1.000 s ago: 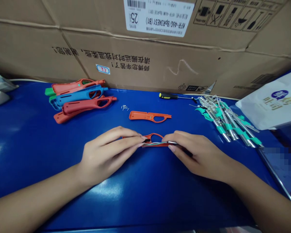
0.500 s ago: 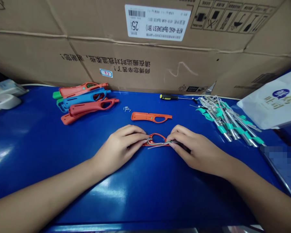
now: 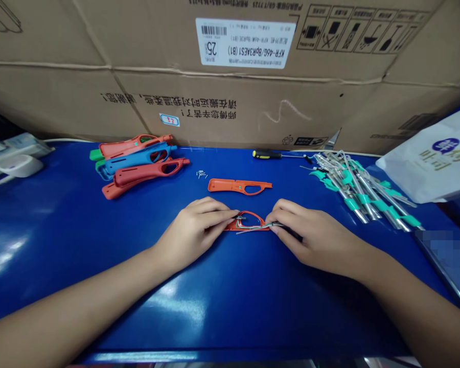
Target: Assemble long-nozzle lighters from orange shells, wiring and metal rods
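Note:
An orange plastic shell half (image 3: 253, 213), shaped like a gas lighter handle with an open loop, lies flat on the blue table between my hands. My left hand (image 3: 195, 225) is closed at the shell's left end, pinching a small dark and metallic piece at its fingertips. White and green wires (image 3: 249, 226) run along the shell under the loop, beside a thin clear tube. Closed at the right end, my right hand (image 3: 306, 230) pinches the wires and a dark rod, mostly hidden by the palm. Behind the hands lies a matching orange shell half (image 3: 230, 185), hollow side up.
Red, blue and orange shells (image 3: 138, 163) are piled at the left, near small screws (image 3: 201, 174). A screwdriver (image 3: 268, 154) lies by the cardboard box (image 3: 176, 82). Metal tubes with green parts (image 3: 360, 194) and a white bag (image 3: 429, 153) are at the right.
The left fingertips have shifted slightly to the right over the small piece, and the wires lie nearer the loop's edge. The camera has tilted a little; both hands keep their pinch.

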A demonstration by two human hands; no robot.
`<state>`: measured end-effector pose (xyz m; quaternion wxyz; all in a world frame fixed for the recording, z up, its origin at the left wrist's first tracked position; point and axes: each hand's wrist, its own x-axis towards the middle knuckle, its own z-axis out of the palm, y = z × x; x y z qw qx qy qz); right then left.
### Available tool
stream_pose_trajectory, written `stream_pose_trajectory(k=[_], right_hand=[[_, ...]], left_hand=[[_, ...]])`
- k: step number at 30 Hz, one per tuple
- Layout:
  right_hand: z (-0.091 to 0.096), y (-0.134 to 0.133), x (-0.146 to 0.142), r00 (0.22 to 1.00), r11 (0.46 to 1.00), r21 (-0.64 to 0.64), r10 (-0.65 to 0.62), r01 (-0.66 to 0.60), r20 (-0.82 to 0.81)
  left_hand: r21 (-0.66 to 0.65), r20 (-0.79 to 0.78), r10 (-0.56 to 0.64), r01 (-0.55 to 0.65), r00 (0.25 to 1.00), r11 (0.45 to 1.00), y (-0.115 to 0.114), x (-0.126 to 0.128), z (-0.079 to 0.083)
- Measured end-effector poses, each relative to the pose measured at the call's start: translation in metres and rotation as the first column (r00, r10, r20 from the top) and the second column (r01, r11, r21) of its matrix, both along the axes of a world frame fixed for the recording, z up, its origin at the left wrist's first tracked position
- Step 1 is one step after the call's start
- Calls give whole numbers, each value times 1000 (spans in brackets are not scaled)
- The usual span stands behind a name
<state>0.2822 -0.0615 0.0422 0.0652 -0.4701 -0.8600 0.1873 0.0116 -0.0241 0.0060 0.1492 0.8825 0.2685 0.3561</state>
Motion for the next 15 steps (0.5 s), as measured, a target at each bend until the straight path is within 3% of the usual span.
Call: stream_pose_trajectory(k=[8, 15], right_hand=[[-1, -1, 2, 1000, 1000, 23, 6, -6, 14], [-2, 0, 1, 999, 996, 79, 27, -28, 19]], left_hand=[[76, -101, 26, -18, 995, 997, -3, -5, 3], [67, -158, -1, 11, 987, 998, -8, -10, 9]])
